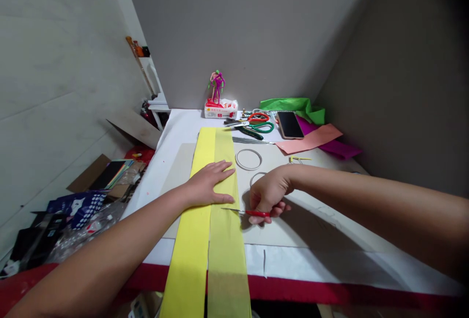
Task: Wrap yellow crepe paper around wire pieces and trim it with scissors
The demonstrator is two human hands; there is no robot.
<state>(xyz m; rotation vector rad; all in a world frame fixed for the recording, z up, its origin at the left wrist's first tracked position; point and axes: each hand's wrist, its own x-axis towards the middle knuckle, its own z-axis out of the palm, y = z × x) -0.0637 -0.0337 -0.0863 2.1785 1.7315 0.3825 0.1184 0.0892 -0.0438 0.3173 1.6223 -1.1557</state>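
Two long strips of thin yellow material, cloth or crepe paper, run from the back of the table down over its front edge: a bright strip (pixel 188 254) on the left and a duller strip (pixel 227 254) on the right. My left hand (pixel 210 183) lies flat across both, fingers spread. Small scissors (pixel 261 214) with red handles are gripped in my right hand (pixel 269 193). Their blades point left and meet the right strip just below my left thumb; how far they are apart is too small to tell.
Wire rings (pixel 248 159) lie on a grey board (pixel 296 235). Green-handled scissors (pixel 262 126), a phone (pixel 290 125), a tissue pack (pixel 221 109) and salmon (pixel 309 139), purple (pixel 340 148) and green (pixel 293 105) sheets are farther back. An open cardboard box (pixel 88 174) stands at left.
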